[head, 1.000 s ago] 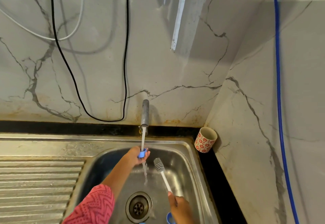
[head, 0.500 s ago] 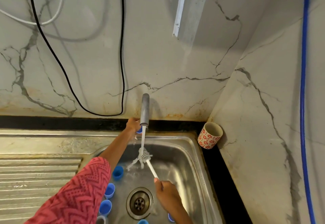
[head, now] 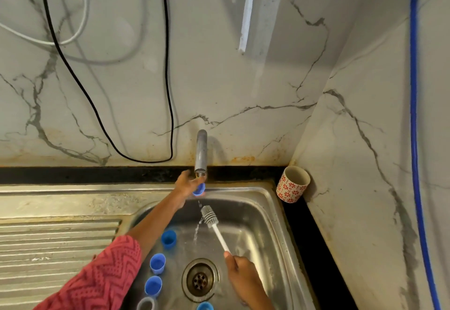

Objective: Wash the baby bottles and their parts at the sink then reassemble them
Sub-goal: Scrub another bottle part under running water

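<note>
Left hand (head: pixel 188 184) up at the mouth of the tap (head: pixel 201 151), fingers curled round a small blue cap (head: pixel 199 190) — probably held right there to catch the water, or maybe to reach the tap itself, hard to tell which. Only a thin trickle falling past it into the sink (head: pixel 265 202). Right hand (head: pixel 241 277) wrapped tight round the white handle of the bottle brush (head: pixel 210 216), bristle head tilted up and parked just beside the stream, not in it. Looked like the brush was kept clear and ready while the cap got its rinse.

More blue caps (head: pixel 157 263) stood open-side up in a row along the left of the basin beside the drain (head: pixel 200 279), likely queued there for their turn. One more at the bottom edge, plus a greyish ring-like part, too cut off to name. No bottle bodies in sight, so reassembly seemed a long way off. Flowered cup (head: pixel 292 184) tucked in the corner — well out of the splash.
</note>
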